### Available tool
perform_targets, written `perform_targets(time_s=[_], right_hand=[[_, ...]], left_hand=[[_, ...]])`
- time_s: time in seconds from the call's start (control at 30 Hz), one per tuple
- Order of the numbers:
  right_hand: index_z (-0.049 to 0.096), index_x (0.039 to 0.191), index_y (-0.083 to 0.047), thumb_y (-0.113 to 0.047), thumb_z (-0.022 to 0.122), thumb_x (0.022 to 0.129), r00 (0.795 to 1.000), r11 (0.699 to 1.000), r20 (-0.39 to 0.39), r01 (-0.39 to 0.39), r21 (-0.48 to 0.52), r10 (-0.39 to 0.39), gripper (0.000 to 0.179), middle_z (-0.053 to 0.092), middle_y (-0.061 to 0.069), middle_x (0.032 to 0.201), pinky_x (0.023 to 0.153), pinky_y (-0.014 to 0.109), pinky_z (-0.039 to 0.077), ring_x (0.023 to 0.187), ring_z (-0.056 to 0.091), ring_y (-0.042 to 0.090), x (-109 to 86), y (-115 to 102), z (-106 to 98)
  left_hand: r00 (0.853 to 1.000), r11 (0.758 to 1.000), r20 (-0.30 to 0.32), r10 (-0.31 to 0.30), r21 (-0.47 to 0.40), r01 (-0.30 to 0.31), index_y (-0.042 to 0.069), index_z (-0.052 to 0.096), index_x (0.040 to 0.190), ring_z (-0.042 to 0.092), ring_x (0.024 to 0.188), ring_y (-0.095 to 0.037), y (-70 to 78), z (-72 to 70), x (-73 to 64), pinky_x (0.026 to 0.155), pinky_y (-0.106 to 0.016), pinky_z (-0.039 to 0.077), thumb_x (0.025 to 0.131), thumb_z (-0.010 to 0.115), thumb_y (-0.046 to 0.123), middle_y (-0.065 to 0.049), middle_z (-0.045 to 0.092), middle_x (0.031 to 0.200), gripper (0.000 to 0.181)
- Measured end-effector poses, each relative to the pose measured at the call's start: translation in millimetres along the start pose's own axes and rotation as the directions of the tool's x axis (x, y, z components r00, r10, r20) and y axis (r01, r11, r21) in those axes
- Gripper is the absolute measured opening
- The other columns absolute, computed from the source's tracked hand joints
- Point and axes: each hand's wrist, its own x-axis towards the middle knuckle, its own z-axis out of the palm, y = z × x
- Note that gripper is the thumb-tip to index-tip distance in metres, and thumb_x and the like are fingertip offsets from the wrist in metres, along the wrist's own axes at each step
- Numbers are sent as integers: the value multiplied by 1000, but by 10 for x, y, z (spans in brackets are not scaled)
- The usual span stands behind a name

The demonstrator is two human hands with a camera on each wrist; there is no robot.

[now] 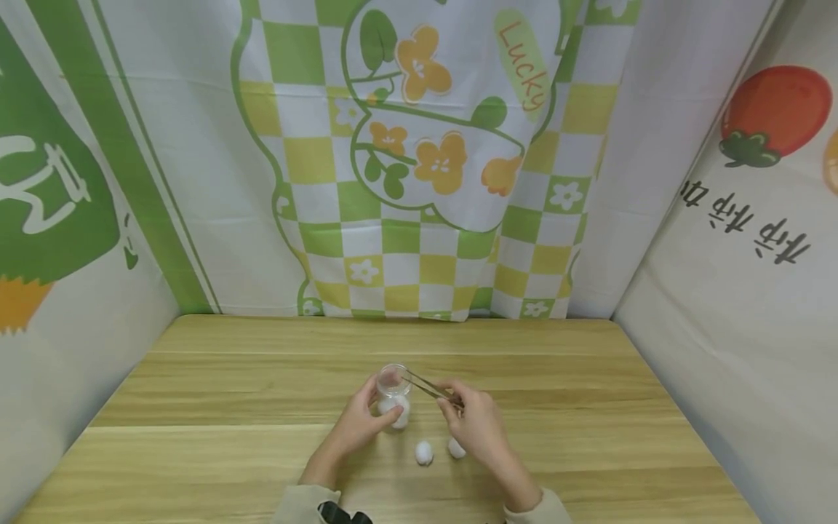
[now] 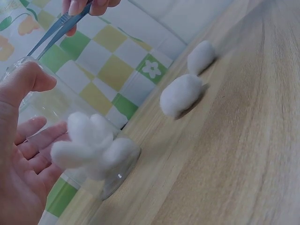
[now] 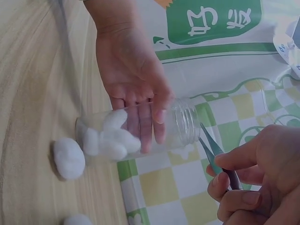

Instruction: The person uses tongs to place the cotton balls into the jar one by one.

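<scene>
With the left hand (image 1: 358, 422) curled round the clear jar (image 3: 185, 123) and the right hand (image 1: 476, 423) pinching tweezers (image 3: 214, 146), the parted tips at its mouth could — by catching the rim — tip it, spilling cotton balls (image 3: 114, 142) beside the two on the wooden tabletop (image 1: 262, 444).

My jar (image 1: 395, 391) is clear, smooth and glossy — glass or plastic, I can't tell which — with ridges at its neck. My tweezers (image 3: 209, 153) look like smooth metal with a slight sheen. The cotton balls (image 2: 180, 96) are matt and softly fibrous. The table (image 2: 243, 126) shows wood grain under a satin finish — the curtain (image 1: 419, 240) looks like printed cloth, lightly creased.
</scene>
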Motion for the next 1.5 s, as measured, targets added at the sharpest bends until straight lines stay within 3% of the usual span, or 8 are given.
perform_targets(time_s=[0.2,0.73,1.0,1.33,1.5], right_hand=[[69,106,-7,-6,69,85,999,1000,24,-21,11,21,21,70,3,70,47,12,36,54,44,-2,12,-9,-36],[70,104,-9,-6,70,84,999,999,20,-35,34,34,20,65,2,66,46,13,34,54,41,-1,38,10,-92],[69,106,-7,-5,69,85,995,997,89,-46,65,40,21,64,2,66,46,13,35,53,41,1,55,65,-208],[67,106,-6,-6,68,86,983,994,156,94,57,-102,20,66,3,68,48,12,39,55,43,-5,-10,199,-198],[68,106,-5,-5,68,86,980,991,157,115,62,-123,20,65,2,67,49,10,40,55,41,-6,-46,266,-190]], left_hand=[[1000,1000,1,24,3,-24,3,44,139,44,136,-41,3,-2,4,114,-61,35,88,68,14,-19,56,138,58],[1000,1000,-5,4,1,-4,2,40,142,43,137,-42,25,-4,13,114,-61,35,88,69,14,-21,53,141,63],[1000,1000,-22,16,-5,-16,-1,42,140,45,134,-44,7,3,13,112,-62,37,86,69,11,-24,54,138,62],[1000,1000,-3,-1,-5,1,0,41,141,43,136,-45,6,11,3,113,-62,35,87,69,13,-24,51,142,62],[1000,1000,-4,-11,-7,11,1,40,143,42,137,-45,14,15,2,114,-63,34,87,69,13,-24,49,143,64]])
